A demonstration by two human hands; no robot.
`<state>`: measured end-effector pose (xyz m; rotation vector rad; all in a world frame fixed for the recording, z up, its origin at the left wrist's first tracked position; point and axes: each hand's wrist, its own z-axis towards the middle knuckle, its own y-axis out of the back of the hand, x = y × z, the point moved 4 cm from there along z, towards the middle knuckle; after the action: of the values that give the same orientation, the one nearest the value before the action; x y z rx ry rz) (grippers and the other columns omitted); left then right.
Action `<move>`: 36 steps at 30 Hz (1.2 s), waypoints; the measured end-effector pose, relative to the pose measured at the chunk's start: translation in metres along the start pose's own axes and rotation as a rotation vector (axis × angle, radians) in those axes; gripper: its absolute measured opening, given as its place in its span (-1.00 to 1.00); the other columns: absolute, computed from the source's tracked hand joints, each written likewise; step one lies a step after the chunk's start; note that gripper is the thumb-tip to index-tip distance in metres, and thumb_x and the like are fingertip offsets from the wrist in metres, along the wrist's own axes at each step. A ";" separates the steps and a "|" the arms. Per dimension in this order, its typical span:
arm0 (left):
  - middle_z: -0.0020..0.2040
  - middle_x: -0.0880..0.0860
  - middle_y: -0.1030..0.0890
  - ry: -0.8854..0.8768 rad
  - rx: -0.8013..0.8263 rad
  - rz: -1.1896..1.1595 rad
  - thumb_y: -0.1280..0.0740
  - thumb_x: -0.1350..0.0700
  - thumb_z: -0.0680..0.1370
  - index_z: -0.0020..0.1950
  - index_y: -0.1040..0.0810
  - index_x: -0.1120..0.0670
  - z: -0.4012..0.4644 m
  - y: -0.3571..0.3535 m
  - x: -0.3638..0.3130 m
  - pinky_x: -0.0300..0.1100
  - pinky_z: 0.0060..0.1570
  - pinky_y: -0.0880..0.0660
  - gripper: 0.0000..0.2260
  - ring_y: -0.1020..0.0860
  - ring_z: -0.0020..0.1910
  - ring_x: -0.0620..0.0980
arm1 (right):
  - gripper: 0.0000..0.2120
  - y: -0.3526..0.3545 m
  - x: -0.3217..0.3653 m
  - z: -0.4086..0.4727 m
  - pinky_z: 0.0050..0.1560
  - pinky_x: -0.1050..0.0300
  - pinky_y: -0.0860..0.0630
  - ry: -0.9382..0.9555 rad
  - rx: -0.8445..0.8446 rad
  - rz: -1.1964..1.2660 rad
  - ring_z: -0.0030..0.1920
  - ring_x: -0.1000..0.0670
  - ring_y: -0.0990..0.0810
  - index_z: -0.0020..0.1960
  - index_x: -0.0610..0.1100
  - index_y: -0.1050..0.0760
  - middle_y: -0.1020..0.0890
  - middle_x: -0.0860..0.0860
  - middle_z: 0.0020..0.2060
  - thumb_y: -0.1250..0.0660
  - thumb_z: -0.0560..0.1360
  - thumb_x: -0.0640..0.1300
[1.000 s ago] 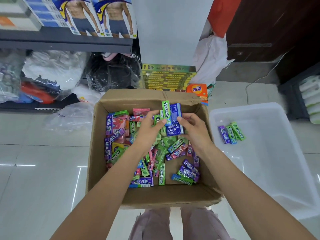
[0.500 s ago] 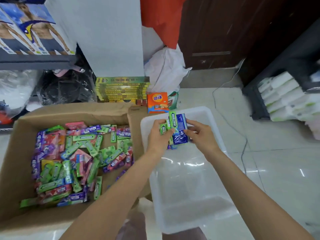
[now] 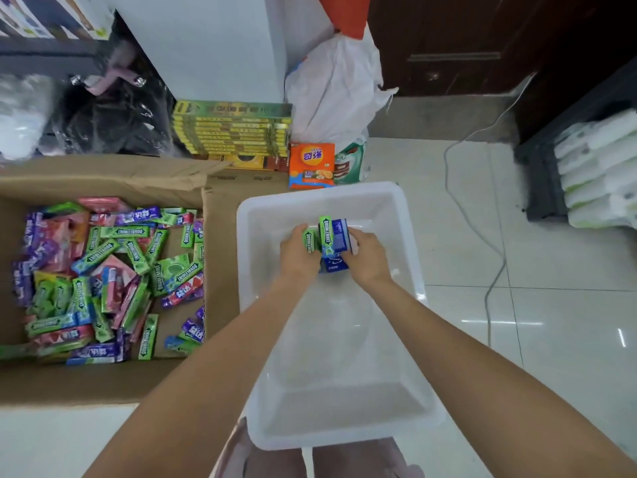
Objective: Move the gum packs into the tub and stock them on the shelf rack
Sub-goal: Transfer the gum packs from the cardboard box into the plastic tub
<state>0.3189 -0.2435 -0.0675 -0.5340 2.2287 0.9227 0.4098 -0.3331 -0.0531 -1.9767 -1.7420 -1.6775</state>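
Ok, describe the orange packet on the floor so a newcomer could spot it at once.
Start at the white plastic tub on the tiled floor, right of the cardboard box. Just past the tub's far rim, an orange packet stands upright, between the stack of yellow-green boxes and a white bag. It alone is bright orange, with a blue emblem.

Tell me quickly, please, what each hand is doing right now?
Left hand: grips the green gum packs over the tub.
Right hand: grips the blue gum packs.
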 end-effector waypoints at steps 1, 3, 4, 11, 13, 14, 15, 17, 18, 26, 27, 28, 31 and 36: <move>0.26 0.18 -0.45 -0.008 -0.010 0.044 -0.25 0.35 0.51 0.42 -0.32 0.14 -0.001 0.003 -0.001 -0.27 -0.05 -0.47 -0.53 -0.50 0.13 0.10 | -0.65 0.001 0.001 -0.001 -0.03 0.24 -0.32 0.022 0.009 -0.032 0.15 -0.18 -0.50 0.25 -0.28 -0.47 -0.55 -0.22 0.14 -0.25 0.47 -0.38; 0.17 0.16 -0.49 -0.044 -0.004 0.066 -0.24 0.36 0.52 0.38 -0.37 0.17 -0.007 0.010 -0.006 -0.38 -0.16 -0.42 -0.58 -0.51 0.04 0.05 | -0.61 0.002 0.000 -0.003 -0.04 0.32 -0.28 0.040 0.030 -0.057 0.22 -0.16 -0.46 0.28 -0.22 -0.45 -0.51 -0.19 0.18 -0.27 0.46 -0.35; 0.10 0.14 -0.51 -0.070 0.003 0.072 -0.23 0.37 0.52 0.34 -0.41 0.18 -0.010 0.013 -0.008 -0.43 -0.22 -0.39 -0.61 -0.49 -0.03 0.01 | -0.59 0.003 0.000 -0.005 0.02 0.34 -0.28 0.033 0.039 -0.053 0.23 -0.14 -0.45 0.31 -0.20 -0.42 -0.48 -0.18 0.21 -0.28 0.47 -0.32; 0.01 0.13 -0.61 -0.196 0.028 -0.133 -0.22 0.31 0.54 0.14 -0.49 0.11 -0.046 0.074 -0.026 -0.44 -0.27 -0.42 -0.78 -0.55 -0.14 0.01 | -0.72 0.006 0.055 -0.026 -0.05 0.42 -0.40 0.136 -0.009 0.133 -0.02 0.08 -0.50 0.18 -0.17 -0.51 -0.57 -0.09 0.07 -0.24 0.50 -0.34; -0.12 0.05 -0.64 -0.271 0.021 -0.214 -0.22 0.35 0.53 0.04 -0.51 0.04 -0.061 0.107 -0.030 -0.36 -0.20 -0.46 -0.76 -0.60 -0.19 0.01 | -0.75 -0.004 0.083 -0.030 -0.16 0.53 -0.35 0.199 -0.007 0.143 -0.05 0.07 -0.53 0.13 -0.15 -0.53 -0.59 -0.06 0.02 -0.23 0.50 -0.33; -0.14 0.03 -0.64 -0.294 0.009 -0.253 -0.21 0.36 0.53 0.01 -0.51 0.02 -0.066 0.124 -0.029 -0.31 -0.18 -0.48 -0.75 -0.61 -0.21 0.00 | -0.77 -0.011 0.098 -0.032 -0.18 0.55 -0.34 0.227 0.005 0.149 -0.05 0.07 -0.54 0.11 -0.13 -0.53 -0.59 -0.03 0.00 -0.23 0.51 -0.31; -0.14 0.03 -0.64 -0.304 -0.015 -0.282 -0.20 0.35 0.53 -0.01 -0.52 0.00 -0.069 0.142 -0.026 -0.26 -0.16 -0.49 -0.74 -0.61 -0.22 -0.01 | -0.79 -0.018 0.115 -0.033 -0.19 0.56 -0.34 0.253 0.019 0.160 -0.06 0.08 -0.54 0.09 -0.12 -0.54 -0.60 -0.01 -0.01 -0.23 0.52 -0.28; -0.10 0.07 -0.64 -0.294 -0.075 -0.308 -0.22 0.30 0.55 -0.02 -0.53 -0.01 -0.068 0.179 -0.013 -0.16 -0.12 -0.53 -0.78 -0.62 -0.20 0.03 | -0.83 -0.037 0.149 -0.038 -0.18 0.52 -0.36 0.312 0.050 0.193 -0.10 0.13 -0.53 0.07 -0.11 -0.55 -0.60 0.04 -0.06 -0.24 0.54 -0.24; -0.08 0.07 -0.64 -0.279 -0.107 -0.319 -0.23 0.27 0.55 -0.02 -0.53 -0.02 -0.065 0.197 -0.004 -0.14 -0.12 -0.52 -0.81 -0.62 -0.19 0.04 | -0.84 -0.049 0.166 -0.041 -0.18 0.50 -0.36 0.341 0.070 0.198 -0.13 0.18 -0.52 0.06 -0.10 -0.55 -0.59 0.07 -0.10 -0.23 0.55 -0.23; 0.10 0.14 -0.60 -0.081 -0.253 -0.235 -0.24 0.18 0.58 0.08 -0.52 0.03 0.000 0.325 0.111 -0.11 -0.05 -0.44 -0.87 -0.56 -0.07 0.00 | -0.80 -0.187 0.236 -0.034 -0.01 0.21 -0.42 0.232 0.263 0.137 -0.02 0.05 -0.51 0.12 -0.18 -0.52 -0.55 0.01 -0.05 -0.20 0.55 -0.26; 0.13 0.14 -0.59 -0.054 -0.240 -0.196 -0.25 0.18 0.58 0.12 -0.52 0.06 0.011 0.334 0.125 -0.12 0.00 -0.43 -0.85 -0.55 -0.03 0.00 | -0.79 -0.205 0.235 -0.031 -0.01 0.22 -0.41 0.180 0.273 0.121 -0.01 0.04 -0.50 0.13 -0.20 -0.52 -0.55 -0.01 -0.03 -0.19 0.55 -0.27; 0.17 0.13 -0.57 -0.034 -0.218 -0.153 -0.27 0.18 0.57 0.17 -0.51 0.10 0.020 0.341 0.137 -0.13 0.06 -0.42 -0.82 -0.54 0.04 0.01 | -0.78 -0.221 0.232 -0.029 0.00 0.23 -0.40 0.124 0.276 0.116 0.01 0.04 -0.50 0.14 -0.21 -0.51 -0.56 -0.05 0.01 -0.20 0.54 -0.30; 0.26 0.14 -0.49 -0.048 -0.119 0.017 -0.32 0.19 0.54 0.30 -0.45 0.11 0.038 0.351 0.162 -0.07 0.21 -0.40 -0.68 -0.46 0.22 0.09 | -0.71 -0.256 0.224 -0.025 0.05 0.24 -0.40 -0.026 0.275 0.141 0.17 -0.06 -0.52 0.25 -0.22 -0.44 -0.52 -0.13 0.21 -0.23 0.54 -0.32; 0.51 0.05 -0.19 -0.207 0.129 0.360 -0.40 0.02 0.48 0.49 -0.23 -0.02 0.050 0.338 0.175 -0.08 0.39 -0.15 -0.38 -0.14 0.48 0.05 | -0.49 -0.285 0.219 -0.027 0.13 0.18 -0.39 0.000 0.275 -0.074 0.08 -0.06 -0.55 0.43 -0.09 -0.29 -0.37 -0.12 0.38 -0.32 0.52 -0.16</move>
<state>0.0211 -0.0012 -0.0602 0.0255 2.2097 0.9536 0.1442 -0.0892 -0.0581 -1.8130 -1.9455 -1.3663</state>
